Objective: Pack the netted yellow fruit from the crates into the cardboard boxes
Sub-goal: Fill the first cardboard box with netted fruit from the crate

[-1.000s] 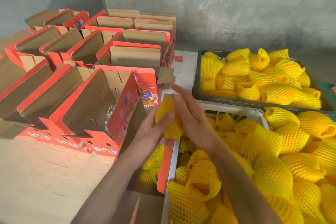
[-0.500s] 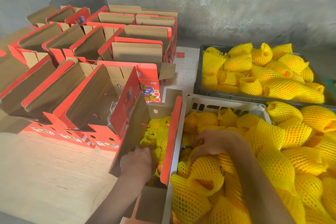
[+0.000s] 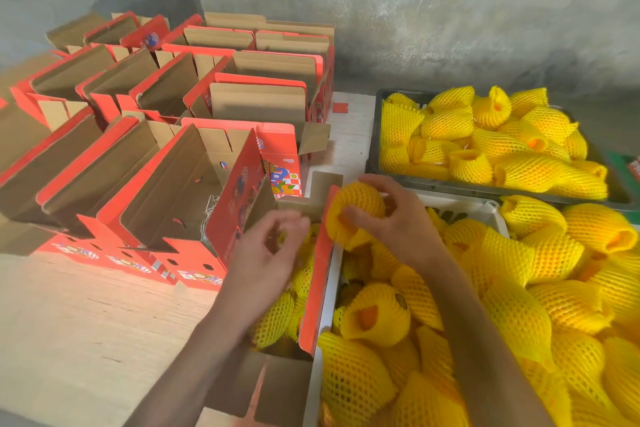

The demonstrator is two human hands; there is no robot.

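Note:
My right hand [image 3: 394, 218] grips a netted yellow fruit [image 3: 353, 208], held above the red edge of the open cardboard box [image 3: 317, 274] in front of me. That box holds several netted fruit [image 3: 277, 319]. My left hand [image 3: 270, 253] hovers over the box with loosely curled fingers and holds nothing. To the right, the white crate [image 3: 491, 211] is heaped with netted fruit [image 3: 519, 305]. Behind it, a dark crate [image 3: 375, 135] carries more netted fruit [image 3: 485, 139].
Several open red-and-brown cardboard boxes [image 3: 166, 191] stand in rows at the left and back, on a pale wooden tabletop [image 3: 69, 340]. A grey concrete wall [image 3: 415, 10] closes the far side. A green item [image 3: 627, 166] shows at the right edge.
My right hand has come up out of the white crate with a netted fruit and moved left toward the box. My left hand has risen from inside the box.

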